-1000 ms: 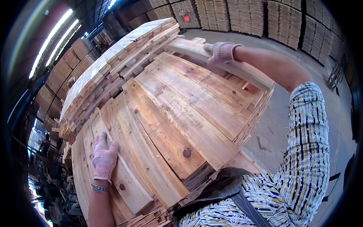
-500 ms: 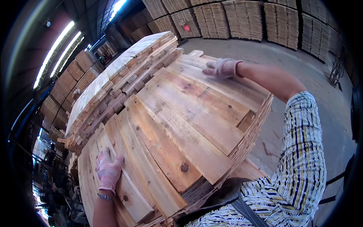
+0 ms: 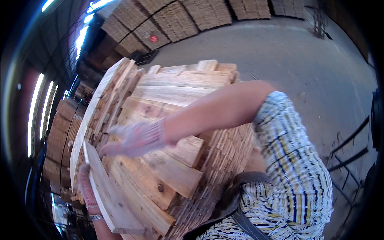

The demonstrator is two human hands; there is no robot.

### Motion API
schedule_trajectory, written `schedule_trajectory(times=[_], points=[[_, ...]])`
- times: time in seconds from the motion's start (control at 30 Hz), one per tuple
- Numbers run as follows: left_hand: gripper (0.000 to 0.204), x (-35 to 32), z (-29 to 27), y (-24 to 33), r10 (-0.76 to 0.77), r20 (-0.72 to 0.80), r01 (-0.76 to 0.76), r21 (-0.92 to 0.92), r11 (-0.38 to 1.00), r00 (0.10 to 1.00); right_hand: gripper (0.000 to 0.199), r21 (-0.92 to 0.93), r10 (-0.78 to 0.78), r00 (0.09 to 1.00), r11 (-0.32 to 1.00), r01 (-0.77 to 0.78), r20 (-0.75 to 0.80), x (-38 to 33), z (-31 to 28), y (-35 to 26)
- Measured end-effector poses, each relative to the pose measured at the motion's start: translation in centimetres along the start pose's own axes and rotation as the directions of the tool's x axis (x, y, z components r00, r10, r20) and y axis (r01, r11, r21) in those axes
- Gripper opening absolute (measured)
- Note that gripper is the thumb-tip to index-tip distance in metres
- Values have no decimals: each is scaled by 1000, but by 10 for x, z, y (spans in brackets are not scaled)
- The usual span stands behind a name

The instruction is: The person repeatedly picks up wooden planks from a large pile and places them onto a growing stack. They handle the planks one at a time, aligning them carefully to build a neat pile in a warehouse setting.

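Note:
A pale wooden plank (image 3: 110, 196) stands tilted up on its edge at the near left of the lumber stack (image 3: 224, 160). My left hand (image 3: 86, 186), in a pinkish knit glove, grips its outer side; its fingers are partly hidden. My right hand (image 3: 138, 139), gloved alike and blurred by motion, reaches across the stack with fingers stretched out and apart. Its fingertips are close to the plank's far end; whether they touch it I cannot tell. Under that arm lie several other boards (image 3: 160, 182) side by side, some with dark knots.
Behind the far left side rises a second pile of boards (image 3: 100, 96) with a pale top. Tall strapped lumber stacks (image 3: 172, 22) line the back wall, and more stacks (image 3: 60, 136) stand at the left. A dark metal frame (image 3: 348, 160) is at the right.
My view has turned toward the right. The left hand has tipped a plank up from the top layer. My right hand has left the far boards and swung left across the stack.

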State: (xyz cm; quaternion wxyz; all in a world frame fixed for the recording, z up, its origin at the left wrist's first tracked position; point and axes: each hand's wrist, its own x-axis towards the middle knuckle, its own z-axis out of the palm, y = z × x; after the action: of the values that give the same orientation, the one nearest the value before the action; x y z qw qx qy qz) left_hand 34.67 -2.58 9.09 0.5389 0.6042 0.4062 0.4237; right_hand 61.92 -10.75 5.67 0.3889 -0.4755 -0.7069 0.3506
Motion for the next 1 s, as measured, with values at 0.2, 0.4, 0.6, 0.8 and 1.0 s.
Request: schedule_trajectory(times=[0.2, 0.4, 0.6, 0.8, 1.0], points=[[46, 68, 59, -1, 275, 166, -256, -128, 958, 947, 74, 550, -18, 989, 829, 98, -148, 26, 28, -17], [63, -4, -20, -3, 287, 156, -326, 525, 786, 945, 76, -282, -17, 986, 959, -31, -167, -8, -133, 20], [88, -70, -144, -65, -72, -526, 529, 847, 45, 847, 56, -787, 174, 946, 524, -325, -275, 2, -245, 140], [75, -74, -182, -94, 72, -515, 486, 839, 245, 854, 62, -735, 294, 907, 534, -419, -303, 15, -201, 184], [55, -91, -155, -75, 112, -363, 273, 840, 469, 925, 57, -783, 268, 891, 428, -451, -366, 34, -172, 164]])
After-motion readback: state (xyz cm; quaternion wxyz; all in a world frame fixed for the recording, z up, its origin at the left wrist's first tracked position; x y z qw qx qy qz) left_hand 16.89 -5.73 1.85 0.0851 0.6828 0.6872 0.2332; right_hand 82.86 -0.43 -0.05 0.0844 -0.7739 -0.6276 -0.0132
